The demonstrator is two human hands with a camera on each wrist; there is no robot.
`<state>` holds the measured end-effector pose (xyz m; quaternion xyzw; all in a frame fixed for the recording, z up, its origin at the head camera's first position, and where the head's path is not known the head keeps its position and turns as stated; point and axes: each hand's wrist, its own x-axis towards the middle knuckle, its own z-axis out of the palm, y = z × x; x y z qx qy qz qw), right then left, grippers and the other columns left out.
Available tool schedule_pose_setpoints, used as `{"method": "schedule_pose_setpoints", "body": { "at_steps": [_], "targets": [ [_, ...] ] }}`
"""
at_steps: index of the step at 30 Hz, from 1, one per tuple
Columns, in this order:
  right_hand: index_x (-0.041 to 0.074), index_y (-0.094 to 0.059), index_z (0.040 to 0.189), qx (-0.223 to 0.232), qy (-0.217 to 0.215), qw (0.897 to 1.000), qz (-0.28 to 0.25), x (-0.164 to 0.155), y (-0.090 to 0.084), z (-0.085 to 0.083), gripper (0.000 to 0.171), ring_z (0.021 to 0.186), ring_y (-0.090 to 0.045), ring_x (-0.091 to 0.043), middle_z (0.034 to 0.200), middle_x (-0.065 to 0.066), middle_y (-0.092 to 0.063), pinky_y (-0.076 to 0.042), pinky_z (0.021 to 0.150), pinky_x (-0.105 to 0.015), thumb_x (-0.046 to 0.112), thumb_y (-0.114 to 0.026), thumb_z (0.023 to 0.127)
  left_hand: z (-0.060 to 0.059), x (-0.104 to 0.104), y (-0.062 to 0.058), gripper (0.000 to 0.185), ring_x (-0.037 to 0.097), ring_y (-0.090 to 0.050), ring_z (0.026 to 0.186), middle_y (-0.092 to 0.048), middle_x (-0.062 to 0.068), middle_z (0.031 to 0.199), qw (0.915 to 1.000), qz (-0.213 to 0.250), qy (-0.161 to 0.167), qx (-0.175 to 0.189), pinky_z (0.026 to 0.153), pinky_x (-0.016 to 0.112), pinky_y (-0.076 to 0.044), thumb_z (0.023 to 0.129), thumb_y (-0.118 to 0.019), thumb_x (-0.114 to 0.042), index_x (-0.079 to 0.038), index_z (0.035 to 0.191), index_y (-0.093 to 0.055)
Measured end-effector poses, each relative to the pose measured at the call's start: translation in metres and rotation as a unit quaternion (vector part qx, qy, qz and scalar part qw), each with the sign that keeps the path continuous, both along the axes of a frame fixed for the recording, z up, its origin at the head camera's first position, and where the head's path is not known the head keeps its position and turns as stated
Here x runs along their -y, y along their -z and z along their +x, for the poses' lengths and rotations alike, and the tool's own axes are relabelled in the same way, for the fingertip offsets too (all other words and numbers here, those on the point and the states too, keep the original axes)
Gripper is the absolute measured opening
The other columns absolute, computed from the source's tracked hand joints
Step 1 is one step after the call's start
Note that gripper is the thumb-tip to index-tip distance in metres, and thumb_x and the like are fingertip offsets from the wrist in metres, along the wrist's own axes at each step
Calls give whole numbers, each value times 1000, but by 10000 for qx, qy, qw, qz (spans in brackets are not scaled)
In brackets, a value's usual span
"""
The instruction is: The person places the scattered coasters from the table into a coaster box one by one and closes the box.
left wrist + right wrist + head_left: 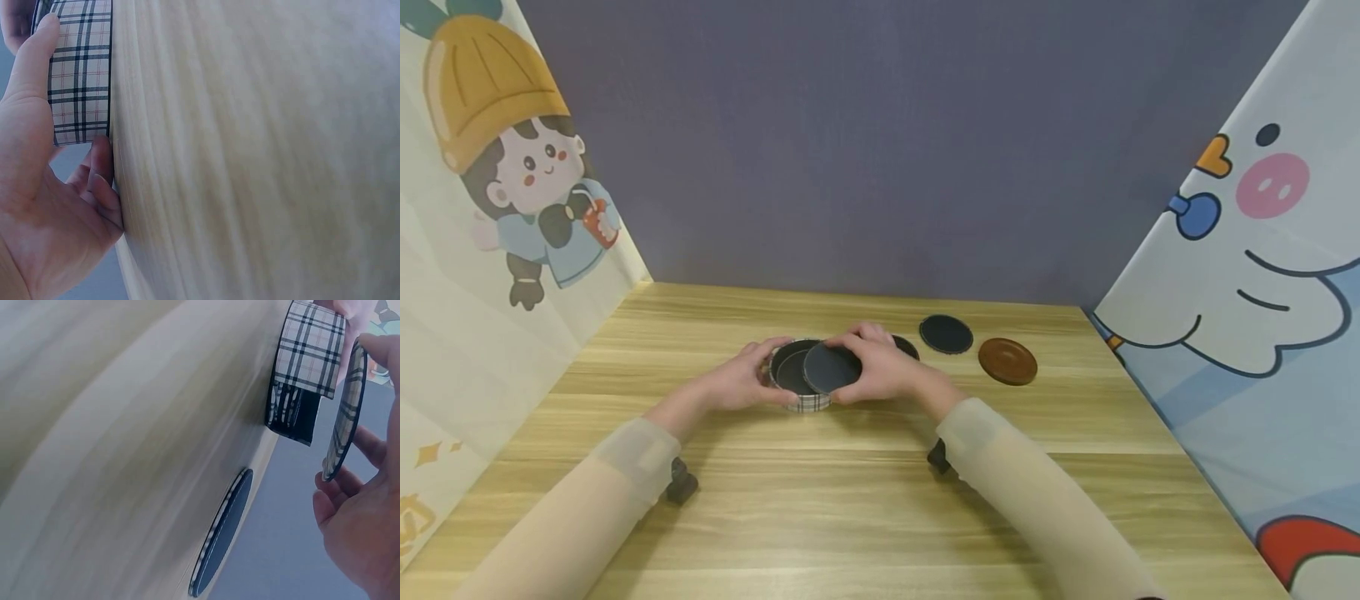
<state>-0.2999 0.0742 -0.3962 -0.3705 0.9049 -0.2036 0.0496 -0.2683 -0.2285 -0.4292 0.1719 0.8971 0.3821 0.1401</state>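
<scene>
A round plaid coaster holder (pixel 808 403) with a dark inside stands on the table, its plaid side (pixel 80 75) close to me in the left wrist view. My left hand (pixel 741 379) grips it, thumb along the near side. My right hand (pixel 880 367) pinches a round coaster (pixel 829 369) by its edges, tilted over the holder's right part. This coaster is dark on top and plaid beneath (pixel 347 412). Through a gap in the holder's wall, striped coaster edges (pixel 284 405) show inside. Behind my right hand lies another dark coaster (pixel 907 346), partly hidden.
Farther right on the table, a dark round coaster (pixel 946 333) lies flat beside a brown round dish-like coaster (pixel 1007 361). The wooden table (pixel 820 500) meets a grey-blue panel (pixel 865 150) at the back. Cartoon-printed panels flank both sides.
</scene>
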Motion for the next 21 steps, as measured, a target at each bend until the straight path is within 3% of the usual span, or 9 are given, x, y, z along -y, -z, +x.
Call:
{"method": "schedule_pose_setpoints", "body": {
  "at_steps": [9, 21],
  "targets": [
    [30, -55, 160, 142, 26, 9998, -117, 18, 1, -7, 86, 144, -40, -29, 154, -8, -47, -37, 121, -54, 55, -86, 84, -1, 0, 1, 111, 42, -62, 130, -36, 26, 154, 10000, -70, 5, 38, 113, 59, -53, 91, -89, -53, -24, 175, -22],
    [29, -57, 159, 258, 11, 9996, -88, 37, 2, -9, 83, 144, -40, -28, 153, -7, -47, -41, 119, -54, 54, -87, 86, 1, 1, -2, 109, 47, -59, 136, -32, 26, 158, 9999, 71, 96, 114, 114, 62, -52, 92, -88, -53, -26, 175, -21]
  ]
}}
